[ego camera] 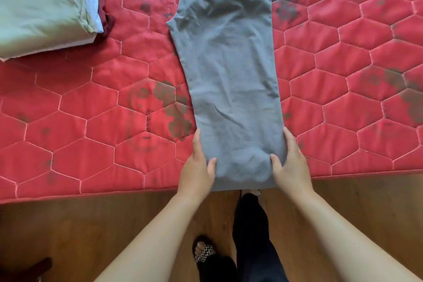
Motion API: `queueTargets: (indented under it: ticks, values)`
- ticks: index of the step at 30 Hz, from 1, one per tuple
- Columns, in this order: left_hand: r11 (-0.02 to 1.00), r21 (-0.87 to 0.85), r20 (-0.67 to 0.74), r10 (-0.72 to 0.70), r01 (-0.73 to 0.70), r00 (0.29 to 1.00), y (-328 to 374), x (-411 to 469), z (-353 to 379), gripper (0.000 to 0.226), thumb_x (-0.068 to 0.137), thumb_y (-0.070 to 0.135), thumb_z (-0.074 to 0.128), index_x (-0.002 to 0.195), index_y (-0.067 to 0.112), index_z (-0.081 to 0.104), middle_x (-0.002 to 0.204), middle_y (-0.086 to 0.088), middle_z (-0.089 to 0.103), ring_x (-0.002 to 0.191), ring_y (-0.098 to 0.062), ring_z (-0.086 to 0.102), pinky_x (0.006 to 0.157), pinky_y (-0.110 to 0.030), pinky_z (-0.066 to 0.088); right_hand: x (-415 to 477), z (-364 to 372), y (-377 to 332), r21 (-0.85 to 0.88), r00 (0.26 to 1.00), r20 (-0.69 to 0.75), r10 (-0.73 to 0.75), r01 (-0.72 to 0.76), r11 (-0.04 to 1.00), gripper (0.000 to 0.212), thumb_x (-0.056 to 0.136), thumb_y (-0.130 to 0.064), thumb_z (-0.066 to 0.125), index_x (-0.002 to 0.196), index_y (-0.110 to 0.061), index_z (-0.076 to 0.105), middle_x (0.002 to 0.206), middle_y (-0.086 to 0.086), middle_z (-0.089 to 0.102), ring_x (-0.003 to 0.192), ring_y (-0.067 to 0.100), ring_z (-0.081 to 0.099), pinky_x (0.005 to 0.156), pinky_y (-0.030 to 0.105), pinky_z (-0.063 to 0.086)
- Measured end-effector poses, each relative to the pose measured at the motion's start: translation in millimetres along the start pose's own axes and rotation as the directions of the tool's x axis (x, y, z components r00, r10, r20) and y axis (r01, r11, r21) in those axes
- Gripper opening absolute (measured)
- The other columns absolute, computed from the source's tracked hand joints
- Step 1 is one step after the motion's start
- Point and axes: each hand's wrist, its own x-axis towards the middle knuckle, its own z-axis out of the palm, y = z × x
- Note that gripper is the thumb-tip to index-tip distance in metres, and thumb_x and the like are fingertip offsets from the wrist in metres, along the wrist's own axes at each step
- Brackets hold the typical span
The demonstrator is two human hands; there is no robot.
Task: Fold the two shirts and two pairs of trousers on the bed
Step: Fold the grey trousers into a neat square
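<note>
- Grey trousers [229, 75] lie lengthwise on the red bed [80, 121], near end at its edge.
- Left hand [199, 167] and right hand [291, 167] each pinch a side of that end (thumbs on top).
- Folded pile [41, 7] sits far left.

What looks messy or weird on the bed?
The red quilted mattress carries dark blotchy marks, like stains or faded print, thickest just left of the grey trousers. In the folded pile, a maroon garment pokes out unevenly.
</note>
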Motion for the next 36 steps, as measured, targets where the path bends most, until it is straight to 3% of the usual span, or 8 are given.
queueTargets:
  ticks: [5,9,13,17,23,26,31,36]
  values:
    - [0.961,-0.216,-0.084,0.156,-0.171,0.984,29,-8,-36,0.075,0.091,0.021,0.056,0.132,0.063,0.01,0.13,0.0,0.055,0.112,-0.018,0.054,0.09,-0.03,0.045,5,-35,-32,0.201,0.989,-0.098,-0.108,0.126,0.971,0.069,0.083,-0.009,0.064,0.139,-0.034,0.033,0.124,-0.044,0.04,0.112,-0.023,0.038,0.09,-0.002,0.03]
    - [0.916,-0.338,-0.157,0.171,-0.215,0.973,68,22,-73,0.057,0.089,0.018,0.059,0.134,0.042,0.034,0.127,0.021,0.051,0.122,-0.003,0.046,0.102,-0.023,0.039,42,-65,-77,0.297,0.979,-0.12,-0.162,0.191,0.935,0.064,0.08,-0.007,0.068,0.133,-0.032,0.042,0.118,-0.034,0.049,0.106,-0.021,0.045,0.085,-0.002,0.033]
    - [0.911,-0.348,-0.3,0.114,-0.22,0.947,113,81,-105,0.037,0.088,0.016,0.06,0.121,0.029,0.051,0.112,0.017,0.057,0.11,-0.005,0.052,0.095,-0.014,0.039,108,-84,-116,0.341,0.976,-0.154,-0.155,0.2,0.919,0.054,0.08,-0.01,0.068,0.125,-0.031,0.048,0.102,-0.019,0.059,0.092,-0.007,0.055,0.077,0.001,0.036]
    - [0.921,-0.372,-0.292,0.002,-0.116,0.956,139,147,-118,0.038,0.092,0.02,0.055,0.129,0.023,0.047,0.113,0.009,0.056,0.108,-0.011,0.052,0.088,-0.017,0.039,185,-81,-128,0.296,0.998,0.004,-0.061,0.057,0.953,0.058,0.088,-0.022,0.059,0.14,-0.019,0.035,0.139,0.0,0.046,0.125,0.009,0.042,0.098,0.014,0.03]
    - [0.965,0.212,0.16,-0.19,0.155,0.969,105,153,-86,0.073,0.088,0.027,0.059,0.146,0.008,0.019,0.145,-0.014,0.033,0.132,-0.029,0.034,0.11,-0.035,0.027,188,-56,-94,0.025,0.931,0.362,0.036,-0.048,0.999,0.085,0.08,-0.021,0.068,0.147,-0.008,0.015,0.145,0.009,0.036,0.134,0.023,0.034,0.11,0.026,0.026]
    - [0.954,0.221,0.104,-0.227,0.2,0.968,91,147,-72,0.074,0.089,0.03,0.058,0.146,0.007,0.017,0.146,-0.013,0.028,0.134,-0.03,0.03,0.111,-0.035,0.024,176,-51,-76,-0.027,0.952,0.304,0.027,-0.02,0.999,0.083,0.079,-0.015,0.068,0.146,-0.01,0.019,0.144,0.005,0.039,0.132,0.02,0.038,0.108,0.027,0.029]
    - [0.923,0.183,0.014,-0.348,0.34,0.937,82,171,-69,0.043,0.088,0.034,0.059,0.122,0.011,0.049,0.125,-0.01,0.055,0.119,-0.029,0.047,0.098,-0.038,0.037,189,-43,-76,-0.007,0.988,0.147,0.051,-0.051,0.999,0.03,0.08,-0.01,0.065,0.107,-0.016,0.052,0.093,-0.001,0.066,0.085,0.02,0.06,0.074,0.031,0.045]
    - [0.986,0.057,-0.092,-0.151,0.157,0.984,91,180,-90,0.013,0.084,0.029,0.065,0.088,0.02,0.056,0.091,0.004,0.06,0.085,-0.016,0.057,0.069,-0.029,0.039,204,-47,-106,0.15,0.997,0.039,-0.07,0.063,0.987,0.021,0.084,-0.008,0.063,0.098,-0.021,0.054,0.089,-0.008,0.064,0.075,0.008,0.06,0.064,0.02,0.046]
